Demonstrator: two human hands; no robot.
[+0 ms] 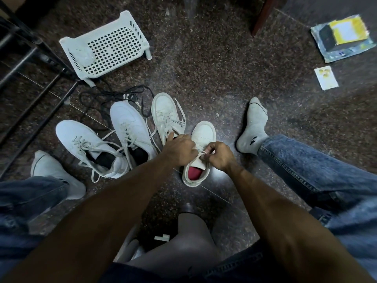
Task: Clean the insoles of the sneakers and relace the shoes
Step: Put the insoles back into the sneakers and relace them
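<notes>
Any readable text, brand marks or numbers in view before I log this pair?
Nothing can be read as text.
Dark logo on the grey right sock: a mark only, no letters legible.
Small white card with yellow shapes: print too blurred.
Yellow and blue stack of papers: too blurred.
White leather sneakers: no brand visible.

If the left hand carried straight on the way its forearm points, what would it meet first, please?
Probably the off-white sneaker lying just beyond the left hand, its loose laces first; depth is hard to judge from this single head view.
</notes>
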